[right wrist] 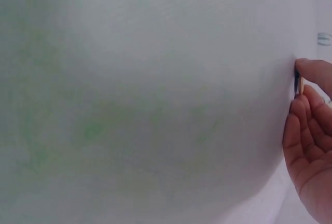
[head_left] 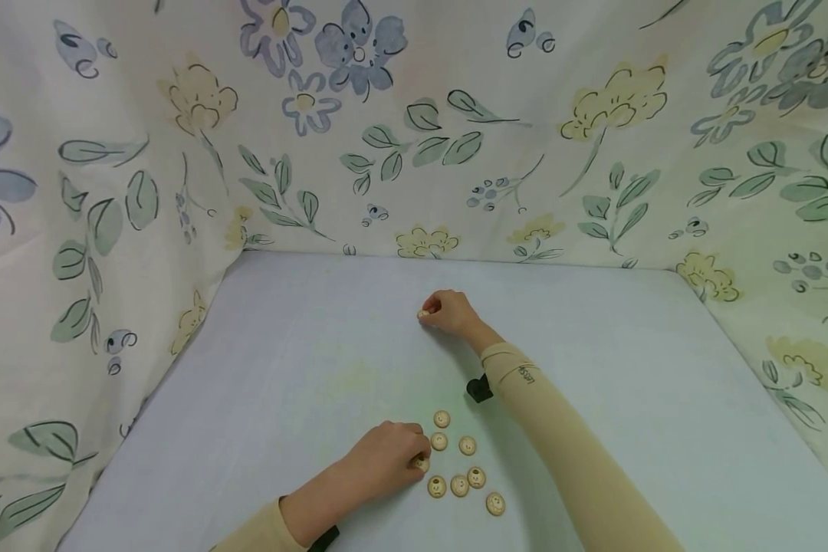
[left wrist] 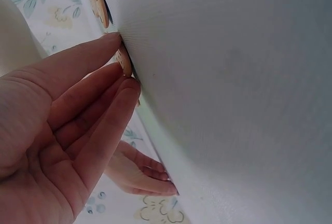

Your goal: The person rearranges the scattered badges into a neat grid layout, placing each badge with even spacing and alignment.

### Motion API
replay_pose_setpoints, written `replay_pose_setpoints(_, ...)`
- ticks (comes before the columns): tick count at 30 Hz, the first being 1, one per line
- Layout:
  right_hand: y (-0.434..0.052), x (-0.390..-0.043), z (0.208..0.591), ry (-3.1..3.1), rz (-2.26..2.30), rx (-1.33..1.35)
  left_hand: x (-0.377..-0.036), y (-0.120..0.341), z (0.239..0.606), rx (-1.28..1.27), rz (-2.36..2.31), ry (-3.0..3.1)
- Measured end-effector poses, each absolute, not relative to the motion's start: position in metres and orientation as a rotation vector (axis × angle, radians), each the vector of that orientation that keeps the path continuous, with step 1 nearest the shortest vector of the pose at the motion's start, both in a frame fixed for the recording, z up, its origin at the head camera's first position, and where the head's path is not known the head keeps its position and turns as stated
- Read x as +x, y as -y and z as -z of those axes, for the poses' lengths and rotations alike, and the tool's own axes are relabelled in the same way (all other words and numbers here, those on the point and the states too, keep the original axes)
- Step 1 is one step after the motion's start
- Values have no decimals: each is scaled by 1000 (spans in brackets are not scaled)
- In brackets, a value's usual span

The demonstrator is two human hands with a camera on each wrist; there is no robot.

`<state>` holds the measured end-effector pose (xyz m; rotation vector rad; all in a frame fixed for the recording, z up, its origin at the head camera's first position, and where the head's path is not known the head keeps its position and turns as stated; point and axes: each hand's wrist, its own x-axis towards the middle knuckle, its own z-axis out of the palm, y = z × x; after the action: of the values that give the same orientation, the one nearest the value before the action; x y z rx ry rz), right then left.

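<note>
Farther out on the table my right hand pinches a small round wooden disc between thumb and fingers, low at the white surface. In the right wrist view only the thin edge of this disc shows. Nearer to me, my left hand holds another wooden disc with a drawn face, partly hidden by the fingers. The left wrist view has that disc between thumb and fingertips, close to the cloth. Beside the left hand lie several more face discs, among them one with dark hair.
A pale cloth covers the table. Floral fabric hangs around its back and sides. One disc lies at the near right of the group, below the right forearm. A black wrist device sits under the right sleeve.
</note>
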<state>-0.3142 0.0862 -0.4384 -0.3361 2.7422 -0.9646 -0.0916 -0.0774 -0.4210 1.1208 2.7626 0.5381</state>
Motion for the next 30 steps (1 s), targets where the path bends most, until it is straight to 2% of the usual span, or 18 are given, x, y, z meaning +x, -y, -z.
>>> replay_pose_setpoints(30, -92, -310, 441, -2726, 1040, -335, -90, 80, 426, 1137, -649, -2787)
